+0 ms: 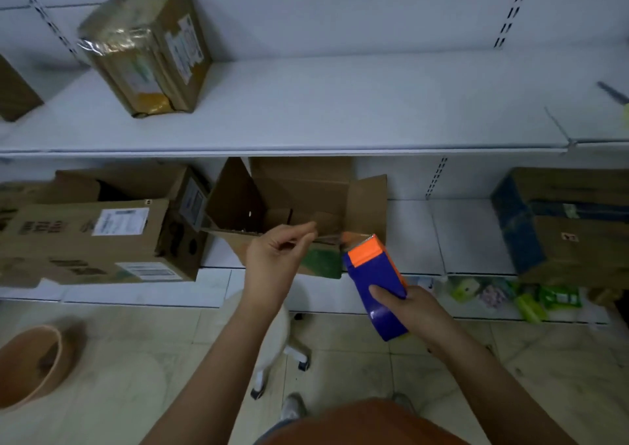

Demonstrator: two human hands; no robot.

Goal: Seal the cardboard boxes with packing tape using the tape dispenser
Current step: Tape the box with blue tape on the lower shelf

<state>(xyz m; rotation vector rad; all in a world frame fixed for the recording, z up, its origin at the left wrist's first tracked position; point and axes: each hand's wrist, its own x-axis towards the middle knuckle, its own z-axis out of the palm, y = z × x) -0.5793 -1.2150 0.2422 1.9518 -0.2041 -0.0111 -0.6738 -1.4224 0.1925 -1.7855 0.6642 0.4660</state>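
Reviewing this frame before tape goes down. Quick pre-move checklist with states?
1. Tape dispenser held by right hand: ok.
2. Tape end pinched by left hand and pulled out from the dispenser: ok.
3. Open box flaps closed for sealing: not ok, flaps stand open.
4. Tape lined up on a seam: not ok, it is in the air in front of the box.
5. Box contents settled: cannot tell.

- The light is dim and cool, with a bluish cast over the white shelf (pixel 306 111).
- Soft shadow lies under the shelf edge, darkening the open box (pixel 299 199) below.
- The taped box (pixel 146 50) at upper left is smeared by motion blur, and its wrap shows faint glare.
- Wide-angle distortion bends the shelf uprights outward near the edges.
- The bowl (pixel 30 366) at lower left is soft and blurred.
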